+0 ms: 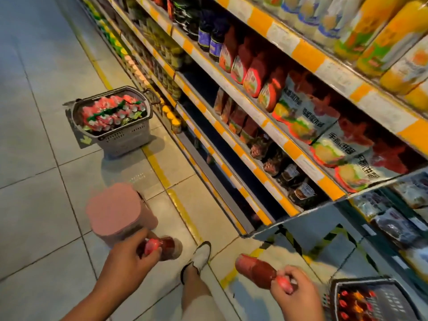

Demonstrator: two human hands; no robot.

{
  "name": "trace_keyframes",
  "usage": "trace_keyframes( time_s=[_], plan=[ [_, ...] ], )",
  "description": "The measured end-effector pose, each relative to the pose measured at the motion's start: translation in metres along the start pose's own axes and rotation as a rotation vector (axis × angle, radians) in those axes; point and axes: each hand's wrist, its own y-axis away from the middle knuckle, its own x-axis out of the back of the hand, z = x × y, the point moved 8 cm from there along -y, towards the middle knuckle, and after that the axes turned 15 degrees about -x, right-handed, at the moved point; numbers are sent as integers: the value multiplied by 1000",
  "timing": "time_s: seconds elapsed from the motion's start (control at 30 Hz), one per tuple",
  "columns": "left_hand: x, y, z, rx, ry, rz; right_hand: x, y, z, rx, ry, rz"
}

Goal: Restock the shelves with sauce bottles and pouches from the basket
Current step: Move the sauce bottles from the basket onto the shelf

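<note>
My left hand (126, 258) grips a red sauce bottle (165, 247) by its neck, low over the floor. A second red sauce bottle (257, 269) is held by its cap end in my right hand (295, 294), its base pointing up and left. A dark basket (391, 304) with red-capped bottles sits at the bottom right. Further off, a grey basket (126, 139) on the floor is full of red sauce pouches (108, 112). The shelf (250, 98) to the right carries red sauce bottles (251, 75) and large pouches (308, 117).
A pink stool (115, 210) stands on the tiled floor just beyond my left hand. My foot in a white shoe (201, 256) is between the hands. A yellow floor line (157, 167) runs along the shelf base. Juice bottles (375, 33) fill the top shelf.
</note>
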Motion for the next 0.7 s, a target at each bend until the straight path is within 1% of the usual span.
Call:
trace_keyframes(
  time_s=[0.13, 0.2, 0.27, 0.33, 0.4, 0.5, 0.6, 0.7],
  plan=[
    [-1, -73, -19, -33, -16, 0, -53, -58, -48, -15, 138, -125],
    [-1, -111, -28, -51, -16, -3, -79, -85, -71, 18, 238, -205],
    [-11, -146, -40, -48, 30, -38, -99, -111, -86, 33, 304, -227],
    [-26, -180, -54, -40, 57, -77, -119, -136, -91, -12, 316, -210],
    [-41, -216, -69, -64, 60, -87, -144, -161, -90, -79, 246, -210],
    [-78, -264, -100, -117, 29, -158, -194, -194, -79, -147, 100, -239],
    [-131, -307, -143, -130, 108, -209, -238, -232, -57, -191, -39, -138],
    [-187, -345, -183, -176, 124, -205, -284, -271, -24, -236, -152, -24]
  ],
)
